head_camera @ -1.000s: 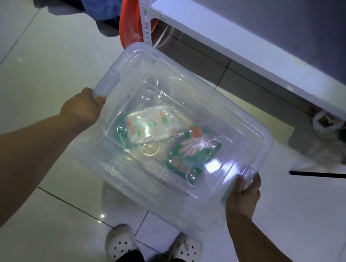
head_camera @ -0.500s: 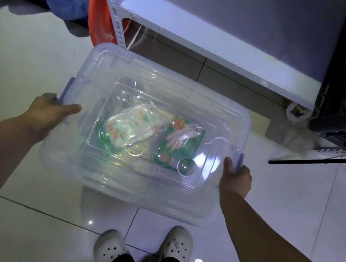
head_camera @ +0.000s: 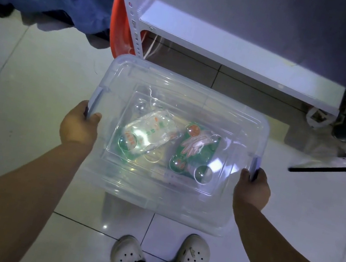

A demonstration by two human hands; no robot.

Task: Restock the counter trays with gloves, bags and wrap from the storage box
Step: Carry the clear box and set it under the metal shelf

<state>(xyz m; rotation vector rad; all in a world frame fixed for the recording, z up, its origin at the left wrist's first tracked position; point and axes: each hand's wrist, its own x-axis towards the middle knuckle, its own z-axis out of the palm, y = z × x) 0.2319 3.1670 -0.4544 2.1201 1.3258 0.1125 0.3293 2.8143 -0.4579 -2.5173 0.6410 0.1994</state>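
**Carrying the closed box, supplies not yet out**

We have a grip on each short end of the storage box (head_camera: 174, 145). Our left hand (head_camera: 79, 124) is curled around the latch handle on the left end, thumb over the lid's edge; our right hand (head_camera: 252, 188) is closed the same way on the latch at the right end. Both hands are wrapped tight on the box and nothing else.

The box hangs between our arms above the tiled floor (head_camera: 10, 102), with our shoes (head_camera: 127, 254) showing below its near edge. Its clear lid (head_camera: 195, 102) is on. Through it we see a whitish packet (head_camera: 146, 133) on the left and a green pack printed with a glove (head_camera: 196, 149) on the right, lying side by side on the bottom. We cannot tell whether wrap is also inside.

Beyond the far edge stands a white metal shelf (head_camera: 239, 50), with something orange (head_camera: 119, 24) behind its post.

We judge this the fetching step: no worktop or tray is in view. Next we need a steady, level carry to the worktop, a firm place to set the box down, then both latches released.
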